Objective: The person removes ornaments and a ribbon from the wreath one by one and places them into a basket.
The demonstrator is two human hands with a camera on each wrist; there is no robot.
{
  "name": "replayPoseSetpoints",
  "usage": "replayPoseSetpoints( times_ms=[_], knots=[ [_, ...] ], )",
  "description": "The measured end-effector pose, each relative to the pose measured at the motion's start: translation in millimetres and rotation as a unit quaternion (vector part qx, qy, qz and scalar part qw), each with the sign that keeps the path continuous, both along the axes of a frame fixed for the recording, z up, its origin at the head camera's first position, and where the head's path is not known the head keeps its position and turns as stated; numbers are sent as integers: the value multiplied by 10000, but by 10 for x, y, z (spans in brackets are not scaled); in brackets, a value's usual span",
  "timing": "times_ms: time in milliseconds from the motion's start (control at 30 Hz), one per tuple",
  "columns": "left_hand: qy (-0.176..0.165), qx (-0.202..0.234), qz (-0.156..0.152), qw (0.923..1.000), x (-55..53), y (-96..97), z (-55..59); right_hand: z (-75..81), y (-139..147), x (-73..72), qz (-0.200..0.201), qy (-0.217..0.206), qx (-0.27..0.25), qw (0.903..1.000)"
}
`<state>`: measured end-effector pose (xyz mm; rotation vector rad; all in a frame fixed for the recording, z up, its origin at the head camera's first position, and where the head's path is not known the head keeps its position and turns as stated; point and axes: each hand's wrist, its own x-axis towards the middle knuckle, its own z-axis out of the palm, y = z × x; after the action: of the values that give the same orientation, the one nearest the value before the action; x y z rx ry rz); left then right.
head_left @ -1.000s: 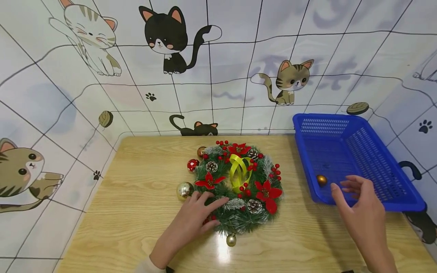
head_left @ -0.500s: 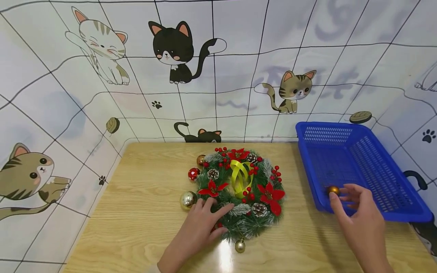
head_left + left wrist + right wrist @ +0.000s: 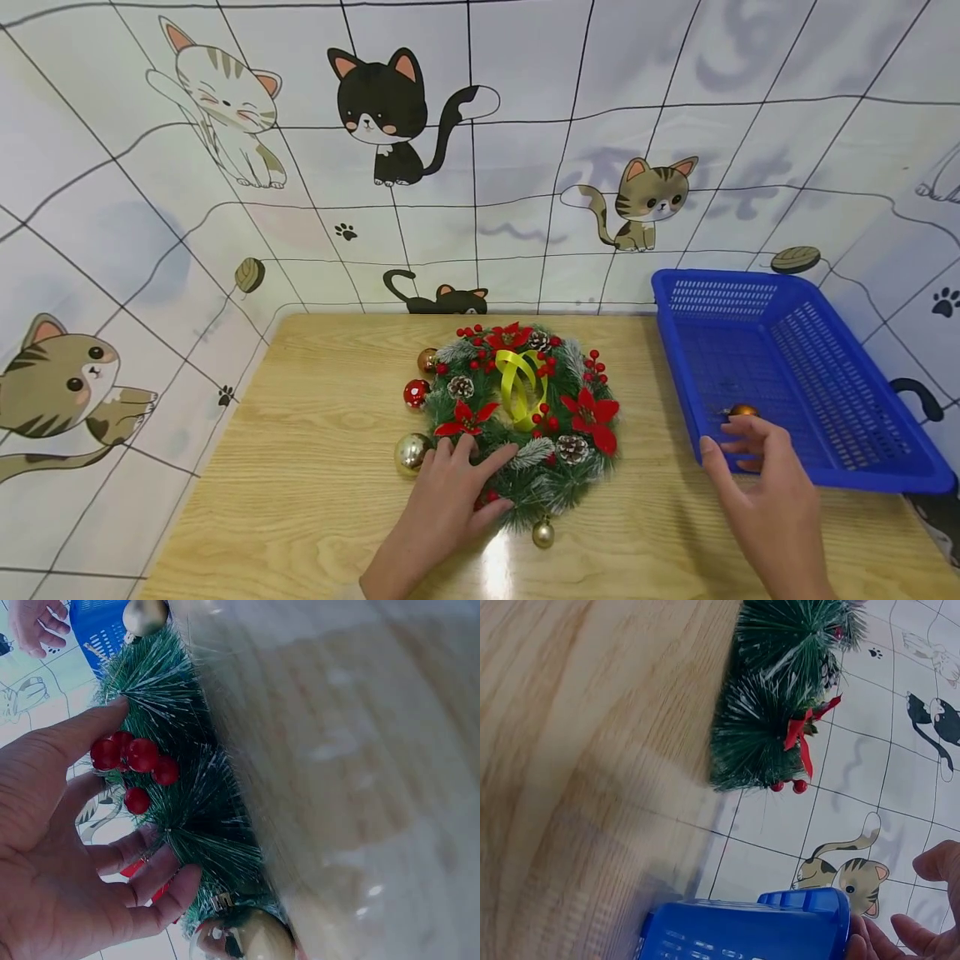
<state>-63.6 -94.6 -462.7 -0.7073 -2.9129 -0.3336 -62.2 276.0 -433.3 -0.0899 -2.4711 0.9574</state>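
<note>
A green Christmas wreath (image 3: pixel 555 487) with red poinsettias, berries, pinecones and a yellow ribbon (image 3: pixel 517 392) lies on the table. My left hand (image 3: pixel 446 496) grips its near left edge, thumb and fingers spread around the greenery beside the red berries (image 3: pixel 141 756). Several baubles hang at its outer edge: large gold (image 3: pixel 411 455), red (image 3: pixel 416 392), copper (image 3: pixel 427 360) and small gold (image 3: pixel 543 533). My right hand (image 3: pixel 772 504) hovers at the near left corner of a blue basket (image 3: pixel 862 477), fingers loosely bent. An orange-gold bauble (image 3: pixel 743 411) lies inside, just beyond the fingertips and partly hidden.
The wooden table (image 3: pixel 300 433) ends at a cat-printed cloth (image 3: pixel 510 208) behind and at both sides. The basket stands at the table's right, its walls raised. A black curved shape (image 3: pixel 921 398) shows beside the basket's right wall.
The wreath has turned slightly counter-clockwise under my left hand, its small gold bauble shifting right. In the basket the orange-gold bauble has moved right, and my right hand has drifted left.
</note>
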Motion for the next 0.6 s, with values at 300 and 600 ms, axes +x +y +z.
replayPoseSetpoints(
  times_ms=[300,600],
  knots=[
    [41,-7,110,9999,9,108,-14,-31,-33,70,94,278,-85,9995],
    [143,-86,362,9992,6,171,-24,-33,-122,54,405,160,139,9990]
  ],
)
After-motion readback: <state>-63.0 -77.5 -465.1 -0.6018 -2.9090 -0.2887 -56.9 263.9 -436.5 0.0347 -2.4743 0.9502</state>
